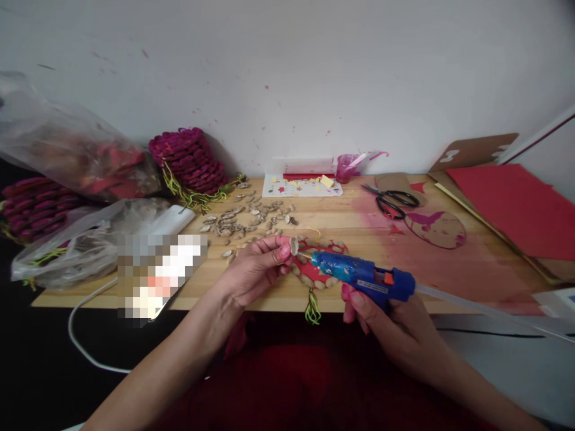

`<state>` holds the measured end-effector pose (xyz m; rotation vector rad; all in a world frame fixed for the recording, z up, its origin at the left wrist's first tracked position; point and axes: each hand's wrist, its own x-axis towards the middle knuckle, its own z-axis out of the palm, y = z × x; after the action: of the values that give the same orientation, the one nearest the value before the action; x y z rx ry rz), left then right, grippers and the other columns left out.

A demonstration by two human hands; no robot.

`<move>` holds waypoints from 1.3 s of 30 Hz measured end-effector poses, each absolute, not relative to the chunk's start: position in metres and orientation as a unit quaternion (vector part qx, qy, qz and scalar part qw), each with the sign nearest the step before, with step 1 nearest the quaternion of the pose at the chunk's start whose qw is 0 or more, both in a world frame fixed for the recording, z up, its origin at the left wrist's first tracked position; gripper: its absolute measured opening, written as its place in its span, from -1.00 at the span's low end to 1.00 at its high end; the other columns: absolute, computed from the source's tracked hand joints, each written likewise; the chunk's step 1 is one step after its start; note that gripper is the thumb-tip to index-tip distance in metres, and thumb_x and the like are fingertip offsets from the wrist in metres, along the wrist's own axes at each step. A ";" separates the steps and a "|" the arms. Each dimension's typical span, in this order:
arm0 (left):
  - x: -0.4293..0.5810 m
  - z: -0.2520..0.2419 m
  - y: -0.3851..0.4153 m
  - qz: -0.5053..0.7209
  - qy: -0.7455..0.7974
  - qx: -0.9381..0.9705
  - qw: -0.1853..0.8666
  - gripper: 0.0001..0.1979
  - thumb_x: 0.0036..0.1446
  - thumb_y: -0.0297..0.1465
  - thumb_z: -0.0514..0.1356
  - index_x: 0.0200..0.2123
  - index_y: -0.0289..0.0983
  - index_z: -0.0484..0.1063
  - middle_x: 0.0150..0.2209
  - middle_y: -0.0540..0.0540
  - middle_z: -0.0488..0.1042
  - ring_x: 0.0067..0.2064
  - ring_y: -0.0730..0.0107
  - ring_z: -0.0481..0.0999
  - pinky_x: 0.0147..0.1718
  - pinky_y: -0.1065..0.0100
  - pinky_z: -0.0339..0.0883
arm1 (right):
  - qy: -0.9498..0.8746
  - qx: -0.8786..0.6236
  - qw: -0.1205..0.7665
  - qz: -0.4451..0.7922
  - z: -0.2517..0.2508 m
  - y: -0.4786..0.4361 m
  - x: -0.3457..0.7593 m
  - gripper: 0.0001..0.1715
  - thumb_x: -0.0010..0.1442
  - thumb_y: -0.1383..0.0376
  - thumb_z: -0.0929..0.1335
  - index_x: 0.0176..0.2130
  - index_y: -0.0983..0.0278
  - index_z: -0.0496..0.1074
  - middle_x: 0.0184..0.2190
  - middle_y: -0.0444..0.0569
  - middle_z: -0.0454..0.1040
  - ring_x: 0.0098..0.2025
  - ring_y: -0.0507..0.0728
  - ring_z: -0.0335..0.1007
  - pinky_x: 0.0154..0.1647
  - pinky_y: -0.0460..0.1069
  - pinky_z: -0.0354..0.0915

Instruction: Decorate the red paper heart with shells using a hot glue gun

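Note:
Between thumb and fingers, my left hand [258,263] pinches a peanut shell half [294,245]. My right hand [390,323] is wrapped round the handle of a blue hot glue gun [363,276], its nozzle pointing left at the shell. Whether the tip touches the shell I cannot tell. A clear glue stick [476,306] runs out of the gun's back end. Below the gun lies a red disc [321,246] edged with peanut shells, partly hidden by the gun and my left hand. A yellow-green tassel [313,308] hangs from its near edge.
Loose peanut shells [233,222] are scattered left of centre. Black scissors [393,200], a cardboard disc [438,229] and red sheets [512,203] lie to the right. Purple stacks [188,160] and plastic bags [85,239] stand left. A pink cup [345,167] is by the wall.

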<state>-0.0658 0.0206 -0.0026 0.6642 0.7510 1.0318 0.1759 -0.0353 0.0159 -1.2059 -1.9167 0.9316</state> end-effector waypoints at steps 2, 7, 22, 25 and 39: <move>-0.065 -0.003 0.020 0.472 0.346 0.305 0.751 -0.74 -0.10 -0.37 0.52 -0.44 -0.37 0.53 -0.51 -0.01 0.41 -0.45 0.55 0.36 -0.46 0.53 0.26 | -0.734 -0.466 0.339 0.359 0.015 -0.036 0.177 -0.56 0.38 0.15 0.24 -0.46 0.22 0.46 -0.54 -0.10 0.47 -0.53 0.03 0.36 -0.54 -0.04 0.23; -0.064 -0.002 0.022 0.472 0.345 0.310 0.749 -0.74 -0.09 -0.36 0.51 -0.42 -0.37 0.55 -0.50 -0.01 0.42 -0.45 0.55 0.35 -0.45 0.52 0.27 | -0.739 -0.465 0.338 0.352 0.011 -0.032 0.180 -0.54 0.39 0.13 0.24 -0.47 0.22 0.46 -0.55 -0.10 0.44 -0.51 0.05 0.35 -0.51 -0.02 0.21; -0.061 -0.005 0.026 0.320 0.430 0.792 0.292 -0.84 0.20 -0.47 0.26 -0.22 -0.17 0.64 -0.21 -0.12 0.52 -0.18 0.27 0.49 -0.16 0.31 0.33 | -0.480 -0.512 0.486 0.521 -0.048 0.007 0.190 -0.66 0.30 -0.02 0.34 -0.17 0.16 0.51 -0.24 -0.01 0.61 -0.33 0.13 0.55 -0.33 0.05 0.50; -0.057 -0.011 0.025 0.313 0.435 0.786 0.308 -0.83 0.18 -0.49 0.25 -0.21 -0.18 0.63 -0.13 -0.15 0.49 -0.13 0.24 0.48 -0.13 0.31 0.34 | -0.478 -0.514 0.482 0.524 -0.051 0.008 0.190 -0.63 0.30 -0.03 0.34 -0.11 0.17 0.52 -0.23 0.00 0.61 -0.26 0.16 0.58 -0.25 0.07 0.52; -0.055 -0.015 0.026 0.290 0.428 0.813 0.269 -0.79 0.23 -0.52 0.21 -0.16 -0.18 0.61 -0.11 -0.14 0.48 -0.11 0.26 0.50 -0.13 0.33 0.38 | -0.466 -0.514 0.473 0.542 -0.046 0.008 0.192 -0.69 0.32 0.01 0.34 -0.17 0.14 0.54 -0.22 0.00 0.61 -0.19 0.18 0.60 -0.18 0.09 0.52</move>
<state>-0.0550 0.0263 -0.0153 2.1922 1.1533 0.7817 0.1925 0.0075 -0.0465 -1.2583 -1.1413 1.3274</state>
